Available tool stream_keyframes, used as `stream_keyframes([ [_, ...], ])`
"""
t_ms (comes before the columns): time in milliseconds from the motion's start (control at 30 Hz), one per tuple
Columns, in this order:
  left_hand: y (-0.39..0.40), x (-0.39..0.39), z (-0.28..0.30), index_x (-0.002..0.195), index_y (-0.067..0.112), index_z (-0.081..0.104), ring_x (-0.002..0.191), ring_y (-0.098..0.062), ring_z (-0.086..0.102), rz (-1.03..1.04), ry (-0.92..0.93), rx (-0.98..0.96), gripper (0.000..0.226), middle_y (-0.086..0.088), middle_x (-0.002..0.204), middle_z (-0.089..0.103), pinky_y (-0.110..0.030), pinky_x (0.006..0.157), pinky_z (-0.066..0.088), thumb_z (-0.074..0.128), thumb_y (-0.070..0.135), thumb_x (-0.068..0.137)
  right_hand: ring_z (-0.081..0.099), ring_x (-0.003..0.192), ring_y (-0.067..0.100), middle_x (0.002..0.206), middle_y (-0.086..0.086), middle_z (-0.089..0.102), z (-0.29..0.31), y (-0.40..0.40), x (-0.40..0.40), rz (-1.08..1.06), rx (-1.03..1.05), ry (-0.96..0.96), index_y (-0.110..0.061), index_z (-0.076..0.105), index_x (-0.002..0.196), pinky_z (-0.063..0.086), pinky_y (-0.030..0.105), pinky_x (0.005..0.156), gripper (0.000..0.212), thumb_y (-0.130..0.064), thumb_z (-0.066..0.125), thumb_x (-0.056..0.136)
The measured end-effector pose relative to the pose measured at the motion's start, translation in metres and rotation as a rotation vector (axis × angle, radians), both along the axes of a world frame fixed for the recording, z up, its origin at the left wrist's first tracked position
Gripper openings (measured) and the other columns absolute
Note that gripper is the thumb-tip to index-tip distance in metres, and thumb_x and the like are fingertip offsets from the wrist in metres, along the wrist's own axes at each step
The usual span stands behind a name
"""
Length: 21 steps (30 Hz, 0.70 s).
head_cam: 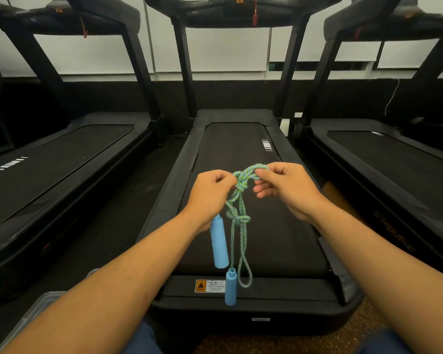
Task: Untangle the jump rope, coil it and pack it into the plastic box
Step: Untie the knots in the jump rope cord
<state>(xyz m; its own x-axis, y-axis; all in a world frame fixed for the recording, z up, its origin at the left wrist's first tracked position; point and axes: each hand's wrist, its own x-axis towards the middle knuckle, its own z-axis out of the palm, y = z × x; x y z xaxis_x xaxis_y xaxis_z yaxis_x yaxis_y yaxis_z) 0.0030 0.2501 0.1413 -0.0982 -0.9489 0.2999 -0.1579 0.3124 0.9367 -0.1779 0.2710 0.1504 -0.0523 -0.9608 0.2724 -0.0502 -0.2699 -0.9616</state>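
Observation:
A green-and-blue braided jump rope (238,200) hangs tangled in the air above a treadmill belt, held between both hands. My left hand (210,192) pinches the strands at the top left. My right hand (281,185) grips a loop of rope at the top right. A knot (238,219) sits below the hands. Two light blue handles dangle: one (219,242) just under my left wrist, the other (230,286) lower down, beside a hanging loop (244,273). The clear plastic box (40,306) shows at the lower left, partly hidden by my left forearm.
The black treadmill (266,226) lies straight ahead, with a warning sticker (210,286) at its near end. Another treadmill (56,164) stands to the left and a third treadmill (394,169) to the right. My knees in blue trousers are at the bottom edge.

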Motion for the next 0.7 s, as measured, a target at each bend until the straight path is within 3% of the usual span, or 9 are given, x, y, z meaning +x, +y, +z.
stream_keyframes([
  [67, -0.001, 0.000, -0.001, 0.073, -0.009, 0.060, 0.053, -0.015, 0.031, -0.019, 0.026, 0.022, 0.024, -0.012, 0.064, 0.044, -0.025, 0.046, 0.024, 0.063, 0.010, 0.087, 0.069, 0.066, 0.020, 0.078, 0.015, 0.068, -0.001, 0.002, -0.001, 0.057, 0.015, -0.004, 0.000, 0.070, 0.088, 0.059, 0.027, 0.061, 0.011, -0.008, 0.067, 0.095],
  [133, -0.002, 0.002, -0.002, 0.064, 0.003, 0.060, 0.053, -0.015, 0.030, -0.039, 0.040, 0.040, 0.025, -0.011, 0.064, 0.041, -0.025, 0.046, 0.023, 0.062, 0.011, 0.087, 0.069, 0.071, 0.021, 0.081, 0.014, 0.069, 0.000, 0.005, -0.003, 0.167, 0.021, -0.015, 0.001, 0.071, 0.092, 0.060, 0.029, 0.066, 0.009, -0.008, 0.068, 0.092],
  [200, -0.003, 0.004, -0.002, 0.058, 0.017, 0.058, 0.050, -0.013, 0.028, -0.067, 0.046, 0.063, 0.031, -0.007, 0.059, 0.038, -0.023, 0.045, 0.021, 0.062, 0.012, 0.088, 0.070, 0.078, 0.023, 0.086, 0.015, 0.071, 0.001, 0.007, -0.007, 0.284, 0.038, -0.093, 0.001, 0.071, 0.101, 0.061, 0.033, 0.074, 0.017, -0.009, 0.067, 0.088],
  [300, -0.002, 0.004, -0.002, 0.067, 0.017, 0.058, 0.045, -0.009, 0.027, -0.152, 0.100, 0.120, 0.027, 0.003, 0.053, 0.036, -0.020, 0.041, 0.020, 0.062, 0.013, 0.093, 0.069, 0.082, 0.024, 0.093, 0.012, 0.071, -0.001, 0.002, -0.012, 0.282, 0.044, -0.196, -0.002, 0.072, 0.108, 0.060, 0.037, 0.077, 0.019, -0.004, 0.056, 0.096],
  [433, 0.004, 0.002, 0.001, 0.075, 0.013, 0.060, 0.040, -0.005, 0.026, -0.259, 0.149, 0.190, 0.022, 0.007, 0.050, 0.035, -0.017, 0.036, 0.019, 0.059, 0.010, 0.097, 0.067, 0.087, 0.022, 0.100, 0.013, 0.072, -0.012, -0.001, -0.007, 0.239, 0.039, -0.020, -0.001, 0.070, 0.116, 0.058, 0.034, 0.076, 0.022, -0.002, 0.059, 0.098],
  [567, 0.004, 0.003, 0.002, 0.067, 0.017, 0.056, 0.039, -0.004, 0.025, -0.279, 0.150, 0.206, 0.033, 0.006, 0.051, 0.032, -0.017, 0.035, 0.019, 0.058, 0.009, 0.099, 0.065, 0.093, 0.024, 0.107, 0.025, 0.069, -0.013, 0.000, -0.003, 0.268, 0.024, 0.054, 0.002, 0.069, 0.119, 0.056, 0.030, 0.076, 0.026, -0.003, 0.066, 0.093],
  [700, 0.004, 0.005, 0.000, 0.071, 0.016, 0.058, 0.040, -0.005, 0.024, -0.298, 0.144, 0.206, 0.028, 0.005, 0.051, 0.030, -0.017, 0.036, 0.018, 0.058, 0.008, 0.098, 0.061, 0.076, 0.017, 0.095, 0.017, 0.072, -0.009, 0.000, -0.001, 0.231, 0.045, 0.085, 0.000, 0.073, 0.111, 0.053, 0.025, 0.072, 0.022, 0.000, 0.071, 0.089],
])
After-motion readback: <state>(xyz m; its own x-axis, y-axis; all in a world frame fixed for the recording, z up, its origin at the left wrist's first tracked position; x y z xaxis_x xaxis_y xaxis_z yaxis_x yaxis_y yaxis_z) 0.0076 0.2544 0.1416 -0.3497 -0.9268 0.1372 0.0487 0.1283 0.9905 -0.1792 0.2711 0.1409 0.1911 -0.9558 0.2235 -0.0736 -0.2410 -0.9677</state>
